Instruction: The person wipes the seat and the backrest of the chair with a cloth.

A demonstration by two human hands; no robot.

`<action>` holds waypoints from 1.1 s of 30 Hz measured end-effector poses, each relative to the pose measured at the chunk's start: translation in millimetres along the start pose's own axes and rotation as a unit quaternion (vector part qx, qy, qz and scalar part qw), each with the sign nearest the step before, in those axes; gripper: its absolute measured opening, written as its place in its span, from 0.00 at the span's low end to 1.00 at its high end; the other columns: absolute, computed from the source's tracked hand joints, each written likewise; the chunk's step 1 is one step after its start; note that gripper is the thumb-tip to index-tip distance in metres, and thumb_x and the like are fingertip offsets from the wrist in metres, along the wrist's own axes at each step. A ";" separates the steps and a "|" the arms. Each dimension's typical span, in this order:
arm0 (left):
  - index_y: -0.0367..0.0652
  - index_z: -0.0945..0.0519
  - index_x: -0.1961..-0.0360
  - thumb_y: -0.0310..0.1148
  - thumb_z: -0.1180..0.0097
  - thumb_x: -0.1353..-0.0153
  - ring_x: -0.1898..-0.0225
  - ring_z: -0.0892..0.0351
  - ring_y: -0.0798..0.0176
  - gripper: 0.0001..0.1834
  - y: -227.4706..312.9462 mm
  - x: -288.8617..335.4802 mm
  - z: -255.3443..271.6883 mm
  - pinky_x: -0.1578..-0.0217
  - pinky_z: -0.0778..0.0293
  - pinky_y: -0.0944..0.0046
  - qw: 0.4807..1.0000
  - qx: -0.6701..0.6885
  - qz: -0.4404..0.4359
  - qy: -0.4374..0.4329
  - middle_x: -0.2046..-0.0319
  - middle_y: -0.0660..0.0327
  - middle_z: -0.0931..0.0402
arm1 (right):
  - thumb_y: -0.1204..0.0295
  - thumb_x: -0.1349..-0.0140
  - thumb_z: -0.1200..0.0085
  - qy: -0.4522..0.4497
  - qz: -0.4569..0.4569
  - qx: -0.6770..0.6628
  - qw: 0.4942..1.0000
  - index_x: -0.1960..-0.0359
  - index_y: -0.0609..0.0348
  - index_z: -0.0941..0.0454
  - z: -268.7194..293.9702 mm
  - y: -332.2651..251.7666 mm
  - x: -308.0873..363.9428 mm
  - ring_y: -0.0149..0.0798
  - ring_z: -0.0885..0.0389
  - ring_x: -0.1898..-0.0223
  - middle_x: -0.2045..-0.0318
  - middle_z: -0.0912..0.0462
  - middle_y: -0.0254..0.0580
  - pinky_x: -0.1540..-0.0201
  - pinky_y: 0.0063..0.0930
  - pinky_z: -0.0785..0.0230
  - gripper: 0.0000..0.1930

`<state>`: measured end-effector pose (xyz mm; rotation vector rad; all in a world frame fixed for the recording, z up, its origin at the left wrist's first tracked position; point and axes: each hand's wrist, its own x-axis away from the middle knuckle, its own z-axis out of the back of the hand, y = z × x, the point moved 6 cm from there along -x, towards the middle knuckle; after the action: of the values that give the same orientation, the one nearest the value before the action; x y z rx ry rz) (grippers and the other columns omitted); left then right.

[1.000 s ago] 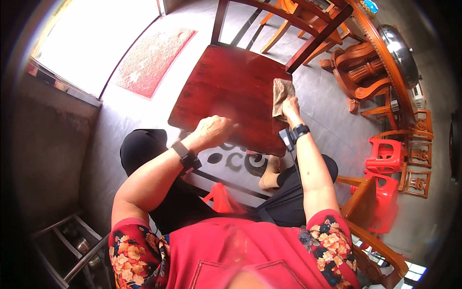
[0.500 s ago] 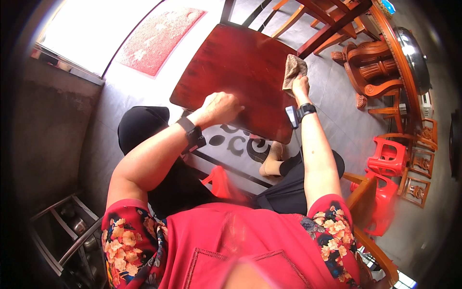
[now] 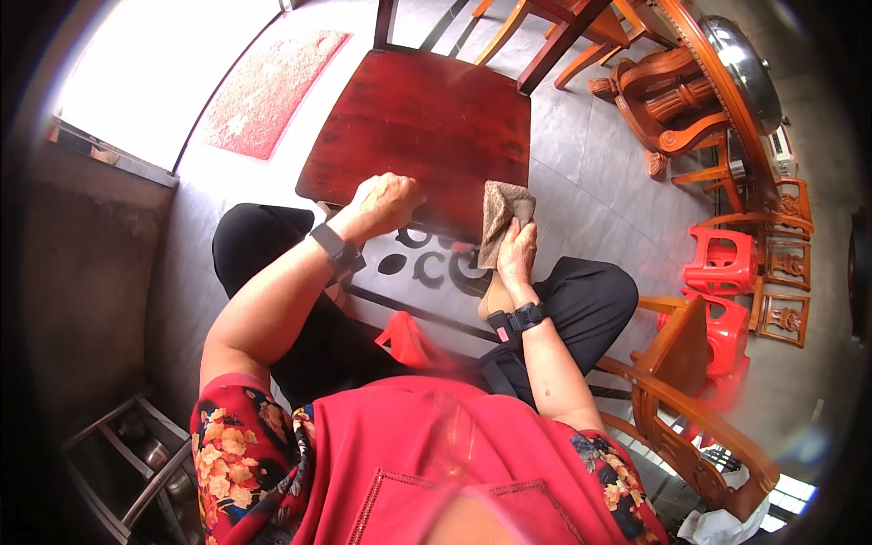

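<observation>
A brown folded cloth [image 3: 500,218] is in my right hand [image 3: 518,252], pinched between thumb and fingers. That hand is at the near right corner of a dark red wooden chair seat [image 3: 427,127], with the cloth over the edge there. My left hand [image 3: 386,204] is closed in a fist at the seat's near left edge. Its fingertips are turned out of sight, so whether they grip the seat or anything else does not show. The chair's back posts rise at the far side.
Past the seat's left side lies a red mat [image 3: 277,95] by a bright doorway. Carved wooden furniture [image 3: 672,109] fills the far right. Red plastic stools [image 3: 722,263] are stacked at right, near a wooden chair [image 3: 677,354]. A metal rack [image 3: 136,463] stands low at left.
My right hand and the cloth have come from the seat's right edge toward me, to the near right corner. The left hand stays at the near edge. The whole view has shifted slightly.
</observation>
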<state>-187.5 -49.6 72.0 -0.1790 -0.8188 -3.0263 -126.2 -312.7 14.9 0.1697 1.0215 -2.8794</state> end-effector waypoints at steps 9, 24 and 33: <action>0.42 0.17 0.73 0.36 0.44 0.43 0.70 0.18 0.46 0.10 7.9 -5.3 -7.2 0.72 0.22 0.51 0.995 -0.058 -0.027 -0.080 0.75 0.51 0.20 | 0.65 0.36 0.57 -0.118 -0.023 0.022 0.993 0.56 0.74 0.30 -76.5 43.1 -160.4 0.61 0.19 0.58 0.62 0.19 0.65 0.55 0.51 0.27 0.19; 0.39 0.19 0.77 0.43 0.41 0.43 0.73 0.18 0.46 0.17 1.4 -5.4 -26.2 0.71 0.23 0.51 0.999 0.035 -0.005 -0.023 0.80 0.49 0.21 | 0.52 0.32 0.67 -0.025 -0.050 0.115 0.992 0.56 0.72 0.32 -82.6 -32.5 -252.5 0.65 0.21 0.54 0.56 0.21 0.69 0.50 0.54 0.29 0.28; 0.49 0.14 0.71 0.40 0.46 0.42 0.68 0.16 0.51 0.11 0.5 -21.5 -45.0 0.68 0.19 0.54 0.995 -0.067 -0.049 -0.055 0.74 0.55 0.18 | 0.53 0.32 0.61 -0.047 0.037 0.052 0.997 0.53 0.75 0.28 -60.6 15.3 -176.7 0.67 0.23 0.52 0.56 0.22 0.72 0.48 0.54 0.32 0.29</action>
<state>-171.1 -73.3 31.2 -0.3196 -0.6468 -3.1902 55.2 -279.3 -18.2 0.0748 0.8326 -2.8449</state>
